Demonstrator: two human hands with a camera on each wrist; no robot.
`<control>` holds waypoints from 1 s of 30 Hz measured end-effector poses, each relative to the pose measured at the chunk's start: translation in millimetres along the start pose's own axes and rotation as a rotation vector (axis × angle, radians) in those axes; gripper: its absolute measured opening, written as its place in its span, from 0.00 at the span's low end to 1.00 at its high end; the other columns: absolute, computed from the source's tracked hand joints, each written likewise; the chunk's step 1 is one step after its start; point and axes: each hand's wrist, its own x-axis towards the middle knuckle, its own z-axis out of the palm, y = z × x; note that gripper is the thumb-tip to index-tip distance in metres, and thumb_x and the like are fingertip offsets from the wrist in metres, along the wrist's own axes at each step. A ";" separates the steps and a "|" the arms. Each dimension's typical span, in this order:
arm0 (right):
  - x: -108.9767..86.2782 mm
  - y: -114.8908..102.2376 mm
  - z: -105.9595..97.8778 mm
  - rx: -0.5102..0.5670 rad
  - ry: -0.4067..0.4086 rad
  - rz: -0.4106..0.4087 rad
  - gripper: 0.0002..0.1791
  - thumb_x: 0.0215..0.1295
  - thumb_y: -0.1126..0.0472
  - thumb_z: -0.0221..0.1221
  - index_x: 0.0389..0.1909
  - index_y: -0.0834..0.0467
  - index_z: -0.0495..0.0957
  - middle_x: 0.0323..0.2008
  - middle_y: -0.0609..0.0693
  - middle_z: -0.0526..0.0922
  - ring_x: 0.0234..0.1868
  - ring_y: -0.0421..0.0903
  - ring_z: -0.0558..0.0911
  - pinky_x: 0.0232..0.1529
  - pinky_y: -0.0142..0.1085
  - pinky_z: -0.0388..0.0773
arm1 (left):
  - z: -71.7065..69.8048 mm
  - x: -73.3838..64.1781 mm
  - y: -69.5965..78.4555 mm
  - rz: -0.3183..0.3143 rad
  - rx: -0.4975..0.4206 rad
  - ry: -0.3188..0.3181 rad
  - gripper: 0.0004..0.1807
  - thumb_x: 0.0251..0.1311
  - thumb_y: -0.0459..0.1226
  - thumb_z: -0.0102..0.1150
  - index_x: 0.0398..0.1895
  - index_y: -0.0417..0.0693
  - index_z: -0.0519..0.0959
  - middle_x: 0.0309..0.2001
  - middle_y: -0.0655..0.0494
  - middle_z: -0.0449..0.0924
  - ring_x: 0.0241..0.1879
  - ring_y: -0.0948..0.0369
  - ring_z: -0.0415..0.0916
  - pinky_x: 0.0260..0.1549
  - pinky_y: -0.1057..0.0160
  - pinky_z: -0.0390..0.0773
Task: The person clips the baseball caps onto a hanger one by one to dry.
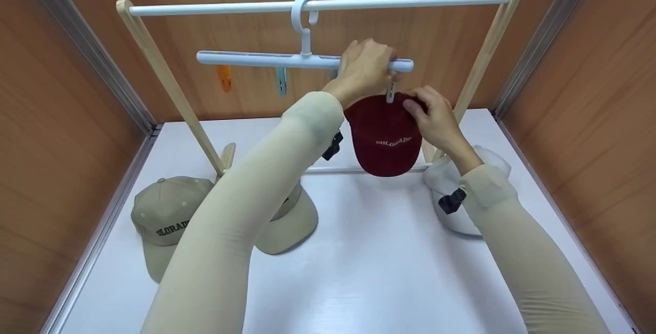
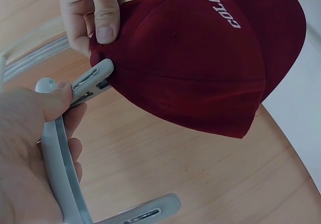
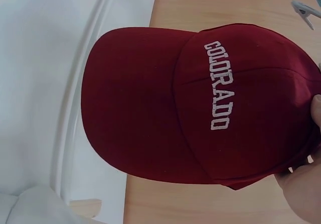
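A dark red cap (image 1: 387, 139) lettered COLORADO hangs brim down below the right end of a pale blue clip hanger (image 1: 256, 60). My left hand (image 1: 365, 67) reaches over the hanger bar and pinches the upper end of a grey clip (image 2: 93, 81). The clip's other end meets the top of the cap's crown. With thumb and fingers, my right hand (image 1: 435, 119) holds the crown just right of the clip. In the right wrist view, the brim and white lettering face the camera, and only part of my right hand shows at the edge.
The hanger hooks over the white rod (image 1: 410, 2) of a wooden-legged rack. An orange clip (image 1: 224, 78) and a teal clip (image 1: 281, 81) hang from its left half. Two khaki caps (image 1: 169, 206) (image 1: 294, 221) lie at left on the white table (image 1: 348, 272); white caps (image 1: 451, 185) lie at right.
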 end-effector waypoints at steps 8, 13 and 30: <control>0.9 -2.2 1.0 0.058 0.012 0.065 0.11 0.81 0.60 0.57 0.53 0.62 0.82 0.48 0.52 0.81 0.46 0.40 0.76 0.46 0.32 0.73 | -0.3 0.9 0.0 0.003 -0.006 0.004 0.16 0.75 0.49 0.62 0.56 0.52 0.86 0.48 0.58 0.88 0.45 0.61 0.74 0.54 0.58 0.71; 1.4 -3.0 3.2 0.065 0.027 0.079 0.12 0.81 0.60 0.57 0.54 0.62 0.82 0.49 0.51 0.81 0.47 0.41 0.76 0.48 0.32 0.72 | -0.2 -0.1 -1.3 0.004 -0.011 0.005 0.17 0.76 0.49 0.62 0.57 0.52 0.86 0.48 0.57 0.88 0.44 0.61 0.74 0.54 0.58 0.71; 1.9 -2.0 4.6 0.063 -0.051 0.145 0.14 0.84 0.56 0.54 0.55 0.61 0.79 0.49 0.54 0.80 0.47 0.44 0.77 0.46 0.31 0.76 | 3.3 -0.7 -4.2 0.005 0.001 0.017 0.18 0.74 0.50 0.64 0.54 0.48 0.87 0.42 0.55 0.87 0.41 0.59 0.72 0.51 0.58 0.73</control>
